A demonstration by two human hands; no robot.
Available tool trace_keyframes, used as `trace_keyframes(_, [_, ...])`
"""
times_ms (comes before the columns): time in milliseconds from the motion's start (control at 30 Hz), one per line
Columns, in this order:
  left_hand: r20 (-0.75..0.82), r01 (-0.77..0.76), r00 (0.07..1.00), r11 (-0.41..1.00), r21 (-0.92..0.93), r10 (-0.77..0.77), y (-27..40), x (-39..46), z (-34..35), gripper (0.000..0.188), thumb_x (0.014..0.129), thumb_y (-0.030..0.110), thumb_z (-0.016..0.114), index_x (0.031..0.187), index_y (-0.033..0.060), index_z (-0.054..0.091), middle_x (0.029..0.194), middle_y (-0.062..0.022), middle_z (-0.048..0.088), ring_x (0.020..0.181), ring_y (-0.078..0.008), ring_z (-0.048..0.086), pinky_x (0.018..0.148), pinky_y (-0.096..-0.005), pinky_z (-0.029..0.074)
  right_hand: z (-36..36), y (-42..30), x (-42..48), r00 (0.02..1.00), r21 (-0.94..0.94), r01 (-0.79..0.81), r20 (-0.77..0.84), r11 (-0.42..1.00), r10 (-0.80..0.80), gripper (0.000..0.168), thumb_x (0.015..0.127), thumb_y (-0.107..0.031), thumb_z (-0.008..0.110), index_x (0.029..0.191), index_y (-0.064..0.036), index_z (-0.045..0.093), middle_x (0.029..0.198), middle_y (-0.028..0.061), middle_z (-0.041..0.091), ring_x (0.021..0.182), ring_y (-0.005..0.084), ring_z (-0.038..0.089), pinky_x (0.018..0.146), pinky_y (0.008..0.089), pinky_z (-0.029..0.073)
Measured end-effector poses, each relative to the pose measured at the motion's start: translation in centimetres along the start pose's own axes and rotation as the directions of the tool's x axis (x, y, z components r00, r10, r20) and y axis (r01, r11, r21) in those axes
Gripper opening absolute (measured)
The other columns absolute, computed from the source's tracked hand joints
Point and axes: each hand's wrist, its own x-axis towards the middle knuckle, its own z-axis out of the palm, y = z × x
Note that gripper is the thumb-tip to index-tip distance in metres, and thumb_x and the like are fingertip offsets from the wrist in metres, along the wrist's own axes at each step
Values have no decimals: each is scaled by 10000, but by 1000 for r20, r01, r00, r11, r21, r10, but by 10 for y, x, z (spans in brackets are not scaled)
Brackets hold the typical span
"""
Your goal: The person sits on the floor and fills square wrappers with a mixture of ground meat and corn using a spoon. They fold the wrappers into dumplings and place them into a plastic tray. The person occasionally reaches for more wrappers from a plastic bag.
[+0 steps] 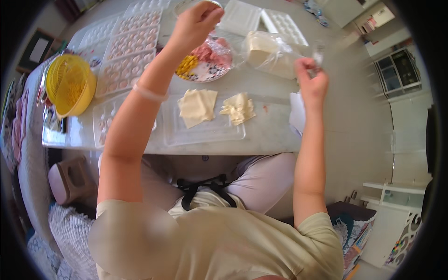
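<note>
My left hand (201,22) is raised over the far side of the table, its fingers curled beside a round dish (179,7). Whether it holds anything is hidden. At the table's right edge, my right hand (313,84) pinches a piece of clear plastic (317,52), blurred. Left of it sits a plastic-wrapped block of pale wrappers (264,52). A patterned plate (210,71) carries pink minced meat (215,50) and yellow corn kernels (187,64). Nearer me, a stack of square dough wrappers (197,106) and a crumpled pile of wrappers (238,108) lie on a clear plastic lid (175,134).
Clear compartment trays (131,43) filled with small dumplings cover the table's left side. Left of them stands a yellow colander basket (70,85) with corn in it. White trays (283,26) lie at the back right. A plastic stool (70,180) stands below the table's left end.
</note>
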Motion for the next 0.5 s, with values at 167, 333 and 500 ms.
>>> trace_keyframes(167, [-84,180,976,965,-190,-199,20,-137,-92,253,993,190,453,798,44,522,725,28,474,659,-52,395,584,-221,309,117,-60,-90,733,-39,87,679,995,-37,85,782,-120,684,819,-48,659,770,110,619,784,255,644,696,366,506])
trace_keyframes(333, [-36,398,889,810,-430,-456,10,-231,-107,167,976,177,499,884,44,539,773,20,509,706,-60,453,645,-209,374,152,-49,-130,616,-192,296,787,936,-33,136,758,-137,725,794,-45,630,792,105,596,712,290,605,655,384,481])
trace_keyframes(500, [86,485,815,595,-640,-573,0,-255,-84,176,968,170,523,1022,6,554,880,-33,599,807,-98,551,761,-248,448,158,-47,-135,651,-196,264,759,944,-24,117,772,-133,697,798,-36,637,769,87,611,660,218,594,605,340,464])
